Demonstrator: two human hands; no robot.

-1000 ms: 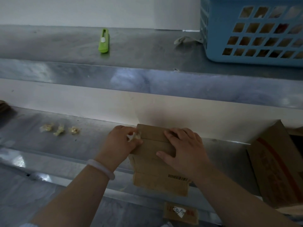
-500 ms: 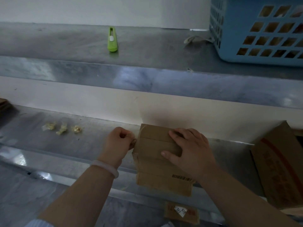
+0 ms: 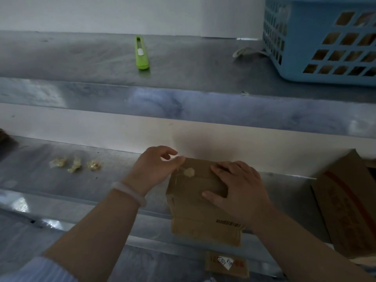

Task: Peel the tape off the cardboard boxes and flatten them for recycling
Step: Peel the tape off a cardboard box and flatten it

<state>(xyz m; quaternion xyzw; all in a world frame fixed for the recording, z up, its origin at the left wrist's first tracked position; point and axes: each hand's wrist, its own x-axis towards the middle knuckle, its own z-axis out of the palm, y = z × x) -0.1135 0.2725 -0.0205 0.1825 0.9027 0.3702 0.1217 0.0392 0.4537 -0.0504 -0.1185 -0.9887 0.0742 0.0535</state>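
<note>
Your small box [image 3: 195,202] is plain brown cardboard, not yet flattened. Its top faces up and its near face carries a barcode at the lower right. A pale, crumpled tape wad [image 3: 189,171] lies on the top of the small box, near its left edge. Three wads [image 3: 75,164] more lie in a row well left of the small box. A big box [image 3: 345,210] with red print stands tilted to its right. A flat piece [image 3: 226,265] of cardboard with a white label lies just below it.
</note>
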